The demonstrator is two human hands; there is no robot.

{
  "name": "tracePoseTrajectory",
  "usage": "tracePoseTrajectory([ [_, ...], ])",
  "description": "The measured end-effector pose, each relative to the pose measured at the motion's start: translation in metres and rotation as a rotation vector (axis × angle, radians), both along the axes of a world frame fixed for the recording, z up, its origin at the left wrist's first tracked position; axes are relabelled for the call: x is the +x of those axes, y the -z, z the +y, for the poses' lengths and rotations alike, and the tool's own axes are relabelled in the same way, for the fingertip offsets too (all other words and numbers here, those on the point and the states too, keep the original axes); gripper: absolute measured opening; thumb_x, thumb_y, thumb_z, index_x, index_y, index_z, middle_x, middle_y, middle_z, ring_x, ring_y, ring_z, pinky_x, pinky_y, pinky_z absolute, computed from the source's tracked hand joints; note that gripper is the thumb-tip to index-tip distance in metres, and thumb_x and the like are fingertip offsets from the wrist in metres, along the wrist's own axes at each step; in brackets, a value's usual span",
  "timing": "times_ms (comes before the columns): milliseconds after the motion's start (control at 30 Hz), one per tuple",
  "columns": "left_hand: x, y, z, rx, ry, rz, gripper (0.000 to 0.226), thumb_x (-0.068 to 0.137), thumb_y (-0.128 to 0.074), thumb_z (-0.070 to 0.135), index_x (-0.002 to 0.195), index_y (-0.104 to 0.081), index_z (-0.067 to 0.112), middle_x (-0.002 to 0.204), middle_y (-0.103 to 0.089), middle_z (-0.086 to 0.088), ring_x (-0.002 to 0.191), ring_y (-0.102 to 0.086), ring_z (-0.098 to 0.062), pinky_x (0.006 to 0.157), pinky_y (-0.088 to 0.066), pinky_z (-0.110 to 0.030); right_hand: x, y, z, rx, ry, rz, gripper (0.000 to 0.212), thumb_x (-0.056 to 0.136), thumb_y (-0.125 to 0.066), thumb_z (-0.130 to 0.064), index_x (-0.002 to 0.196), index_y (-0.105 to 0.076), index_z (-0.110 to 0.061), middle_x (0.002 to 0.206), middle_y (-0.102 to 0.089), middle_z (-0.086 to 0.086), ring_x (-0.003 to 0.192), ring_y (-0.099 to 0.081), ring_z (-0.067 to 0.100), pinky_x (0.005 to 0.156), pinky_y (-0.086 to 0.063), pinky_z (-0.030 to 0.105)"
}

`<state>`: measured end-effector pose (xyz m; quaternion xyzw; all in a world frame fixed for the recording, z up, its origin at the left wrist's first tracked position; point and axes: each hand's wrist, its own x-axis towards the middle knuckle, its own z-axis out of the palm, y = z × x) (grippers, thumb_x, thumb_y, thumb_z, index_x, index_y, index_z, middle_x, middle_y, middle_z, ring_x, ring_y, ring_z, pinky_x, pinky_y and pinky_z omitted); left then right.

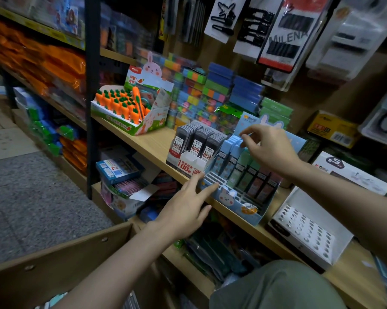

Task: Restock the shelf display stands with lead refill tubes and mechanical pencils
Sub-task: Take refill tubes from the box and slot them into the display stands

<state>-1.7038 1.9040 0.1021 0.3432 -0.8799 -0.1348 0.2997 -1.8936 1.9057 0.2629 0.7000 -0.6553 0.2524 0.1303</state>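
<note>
Blue refill tubes point(233, 142) stand upright just under the right hand point(268, 148), seemingly pinching one; left hand point(188, 208), fingers straight, steadies the stand point(237, 204).

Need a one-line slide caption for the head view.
Left hand steadies the blue bunny stand on the shelf; right hand reaches over its lead tubes.

Both forearms are bare, no sleeves or watch showing, and the person's got olive-green trousers point(277, 286) on.
</note>
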Motion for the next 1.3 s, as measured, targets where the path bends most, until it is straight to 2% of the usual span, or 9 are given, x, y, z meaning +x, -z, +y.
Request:
tracePoseTrajectory([
  [100, 0.000, 0.000, 0.001, -0.005, 0.002, -0.022, 0.059, 0.098, -0.048, 0.037, 0.150, -0.019, 0.038, 0.154, 0.002, 0.015, 0.142, -0.027, -0.022, 0.098, -0.048, -0.036, -0.001, 0.002, 0.008, 0.027, -0.023, -0.039, 0.021, 0.099, -0.051, -0.021, 0.110, -0.068, -0.015, 0.092, -0.074, -0.003, 0.061, -0.060, -0.004, 0.053, -0.043, 0.011],
  [167, 0.000, -0.001, 0.002, 0.002, 0.003, -0.045, 0.062, 0.098, -0.049, 0.037, 0.150, -0.016, 0.039, 0.155, 0.006, 0.017, 0.143, -0.025, -0.022, 0.099, -0.047, -0.036, -0.003, 0.002, 0.015, 0.022, -0.024, -0.079, 0.023, 0.099, -0.051, -0.023, 0.116, -0.066, -0.017, 0.099, -0.074, -0.004, 0.070, -0.061, -0.006, 0.062, -0.040, 0.007],
  [267, 0.003, 0.000, 0.003, 0.024, 0.018, -0.072, 0.067, 0.098, -0.050, 0.036, 0.152, -0.011, 0.040, 0.158, 0.013, 0.016, 0.147, -0.016, -0.021, 0.106, -0.043, -0.038, -0.007, 0.005, 0.028, 0.068, -0.038, 0.004, 0.026, 0.099, -0.052, -0.025, 0.120, -0.066, -0.017, 0.117, -0.068, 0.000, 0.107, -0.062, 0.013, 0.087, -0.042, 0.022],
  [467, 0.008, 0.000, 0.008, 0.100, 0.051, -0.089, 0.071, 0.098, -0.051, 0.035, 0.153, -0.007, 0.038, 0.157, 0.022, 0.019, 0.149, -0.002, -0.013, 0.112, -0.035, -0.037, -0.010, 0.018, 0.048, 0.115, -0.044, 0.153, 0.031, 0.099, -0.051, -0.027, 0.124, -0.065, -0.017, 0.128, -0.063, 0.000, 0.120, -0.056, 0.020, 0.099, -0.044, 0.050],
  [667, 0.038, 0.014, 0.018, 0.158, -0.013, 0.121, 0.046, 0.095, -0.055, 0.028, 0.140, -0.043, 0.029, 0.141, -0.042, 0.010, 0.131, -0.034, -0.005, 0.107, -0.034, -0.026, 0.029, 0.037, 0.059, -0.094, -0.314, 0.002, 0.019, 0.093, -0.059, -0.012, 0.110, -0.067, -0.012, 0.108, -0.062, 0.003, 0.102, -0.059, 0.017, 0.090, -0.047, 0.033],
  [800, 0.095, 0.057, 0.028, 0.508, -0.233, 0.093, 0.022, 0.091, -0.061, 0.015, 0.113, -0.067, 0.015, 0.111, -0.068, -0.001, 0.106, -0.062, -0.015, 0.094, -0.048, -0.032, 0.098, 0.107, 0.057, 0.211, -0.528, -0.073, 0.015, 0.086, -0.060, -0.016, 0.100, -0.068, -0.016, 0.095, -0.063, 0.000, 0.088, -0.061, 0.014, 0.080, -0.048, 0.027],
  [933, 0.162, 0.124, 0.059, 0.860, -0.611, 0.063, 0.016, 0.091, -0.061, 0.010, 0.104, -0.069, 0.011, 0.107, -0.069, -0.008, 0.102, -0.064, -0.022, 0.086, -0.047, -0.026, 0.158, 0.208, 0.056, 0.641, -0.505, -0.181, 0.024, 0.087, -0.061, -0.018, 0.110, -0.069, -0.017, 0.107, -0.068, 0.004, 0.098, -0.064, 0.019, 0.084, -0.048, 0.022],
  [1100, 0.198, 0.213, 0.107, 0.913, -0.924, -0.046, 0.025, 0.092, -0.056, 0.016, 0.115, -0.062, 0.009, 0.120, -0.063, -0.015, 0.109, -0.058, -0.030, 0.084, -0.043, -0.027, 0.194, 0.324, 0.064, 1.017, -0.251, -0.310, 0.027, 0.092, -0.058, -0.017, 0.118, -0.066, -0.011, 0.120, -0.067, 0.011, 0.110, -0.062, 0.025, 0.086, -0.046, 0.026],
  [1300, 0.180, 0.277, 0.120, 0.928, -0.943, -0.119, 0.056, 0.091, -0.059, 0.023, 0.143, -0.038, 0.021, 0.154, -0.025, -0.007, 0.138, -0.030, -0.027, 0.111, -0.029, -0.031, 0.214, 0.399, 0.065, 1.110, -0.138, -0.300, 0.044, 0.093, -0.062, -0.015, 0.136, -0.051, -0.013, 0.132, -0.058, 0.009, 0.119, -0.057, 0.023, 0.097, -0.044, 0.026],
])
